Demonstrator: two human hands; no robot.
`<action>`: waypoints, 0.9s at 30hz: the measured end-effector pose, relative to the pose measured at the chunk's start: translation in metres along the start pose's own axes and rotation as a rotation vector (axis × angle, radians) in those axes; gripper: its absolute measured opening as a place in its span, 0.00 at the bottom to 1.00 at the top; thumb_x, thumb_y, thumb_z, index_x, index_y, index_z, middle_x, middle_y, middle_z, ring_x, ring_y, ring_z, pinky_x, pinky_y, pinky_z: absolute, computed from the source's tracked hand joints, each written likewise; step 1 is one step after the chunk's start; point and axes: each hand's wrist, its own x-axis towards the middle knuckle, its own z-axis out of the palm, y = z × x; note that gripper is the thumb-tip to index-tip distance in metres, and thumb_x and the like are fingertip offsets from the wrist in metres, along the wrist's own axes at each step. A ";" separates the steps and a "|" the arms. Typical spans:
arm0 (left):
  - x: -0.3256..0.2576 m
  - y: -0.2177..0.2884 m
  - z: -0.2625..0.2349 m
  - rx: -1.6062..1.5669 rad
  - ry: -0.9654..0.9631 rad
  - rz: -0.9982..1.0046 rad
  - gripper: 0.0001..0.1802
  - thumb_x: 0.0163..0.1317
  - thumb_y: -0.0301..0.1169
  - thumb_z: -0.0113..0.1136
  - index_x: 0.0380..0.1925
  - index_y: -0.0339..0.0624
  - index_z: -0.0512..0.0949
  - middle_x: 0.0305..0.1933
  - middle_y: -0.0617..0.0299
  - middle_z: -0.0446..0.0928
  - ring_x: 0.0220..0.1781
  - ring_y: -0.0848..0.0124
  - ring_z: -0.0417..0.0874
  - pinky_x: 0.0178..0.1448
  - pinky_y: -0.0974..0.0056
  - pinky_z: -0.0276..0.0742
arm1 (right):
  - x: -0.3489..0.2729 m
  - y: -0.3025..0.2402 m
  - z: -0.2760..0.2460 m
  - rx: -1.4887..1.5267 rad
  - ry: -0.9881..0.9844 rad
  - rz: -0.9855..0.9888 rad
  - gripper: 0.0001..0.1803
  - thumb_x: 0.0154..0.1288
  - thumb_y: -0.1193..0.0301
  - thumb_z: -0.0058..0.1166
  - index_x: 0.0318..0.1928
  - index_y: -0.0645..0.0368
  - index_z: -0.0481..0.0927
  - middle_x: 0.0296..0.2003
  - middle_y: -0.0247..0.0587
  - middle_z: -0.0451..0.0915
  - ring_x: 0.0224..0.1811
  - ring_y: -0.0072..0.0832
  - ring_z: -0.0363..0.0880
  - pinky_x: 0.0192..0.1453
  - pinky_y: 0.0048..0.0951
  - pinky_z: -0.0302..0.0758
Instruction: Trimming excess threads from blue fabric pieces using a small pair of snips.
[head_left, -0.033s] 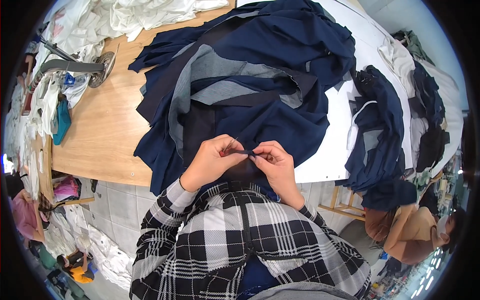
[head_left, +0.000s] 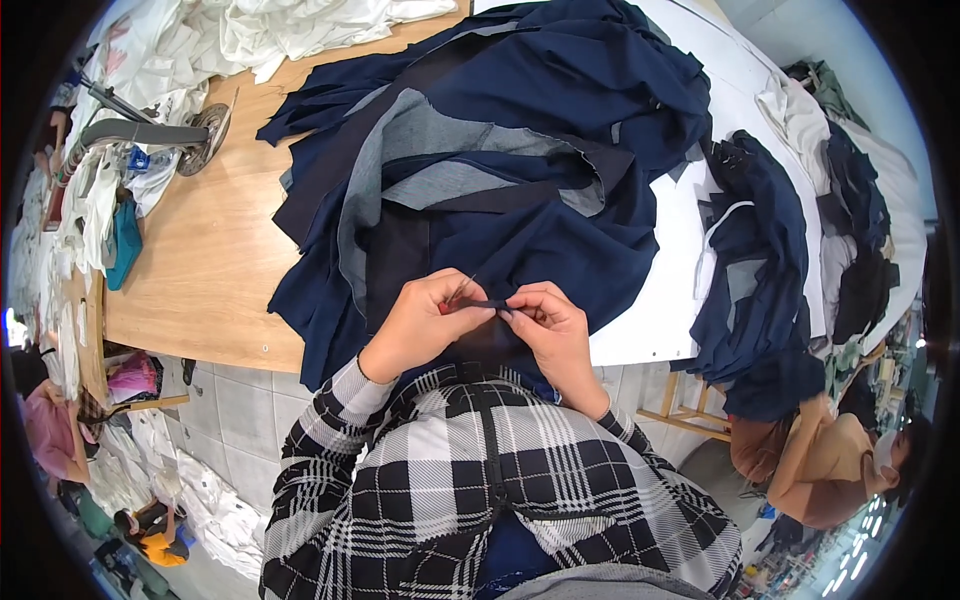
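Pale wood was seen along the left of the desk [head_left: 230, 300]. Above its near edge, a dark fabric strip [head_left: 490, 304] was pinched by the left grip [head_left: 410, 325] and the right grip [head_left: 552, 335]; a thin object [head_left: 467, 285], mostly hidden, was also held in the left. Beyond, navy cloth [head_left: 560, 250] was heaped mid-desk, and white fabric [head_left: 300, 30] was piled toward the far-left corner.

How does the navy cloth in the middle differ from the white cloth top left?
The navy cloth is dark blue with grey; the white cloth is pale. The navy cloth lies by the left hand and right hand; the white cloth, farther away. Both are crumpled.
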 end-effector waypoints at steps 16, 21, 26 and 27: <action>0.013 0.018 -0.012 0.021 -0.080 -0.125 0.09 0.53 0.28 0.65 0.30 0.36 0.77 0.23 0.72 0.72 0.25 0.87 0.67 0.29 0.78 0.62 | 0.005 -0.016 -0.013 -0.026 -0.297 0.306 0.05 0.58 0.79 0.57 0.35 0.67 0.77 0.31 0.27 0.76 0.33 0.10 0.70 0.37 0.12 0.67; 0.019 0.020 -0.010 -0.144 -0.152 -0.177 0.08 0.52 0.28 0.65 0.29 0.36 0.78 0.24 0.70 0.75 0.24 0.84 0.70 0.28 0.77 0.65 | 0.011 -0.010 -0.017 -0.085 -0.353 0.073 0.04 0.56 0.79 0.58 0.30 0.66 0.76 0.41 0.37 0.75 0.33 0.16 0.67 0.41 0.17 0.66; 0.022 0.003 -0.004 -0.397 -0.267 -0.315 0.08 0.53 0.29 0.65 0.29 0.39 0.76 0.23 0.71 0.72 0.21 0.86 0.67 0.23 0.78 0.59 | 0.013 -0.006 -0.013 -0.044 -0.334 -0.246 0.05 0.55 0.80 0.57 0.27 0.68 0.75 0.44 0.44 0.76 0.35 0.23 0.73 0.42 0.22 0.69; 0.021 0.001 -0.001 -0.395 -0.243 -0.321 0.08 0.54 0.29 0.65 0.30 0.39 0.76 0.23 0.71 0.72 0.21 0.85 0.67 0.24 0.78 0.59 | 0.012 -0.006 -0.013 0.005 -0.338 -0.236 0.05 0.55 0.79 0.57 0.27 0.68 0.75 0.43 0.44 0.77 0.37 0.25 0.74 0.44 0.23 0.70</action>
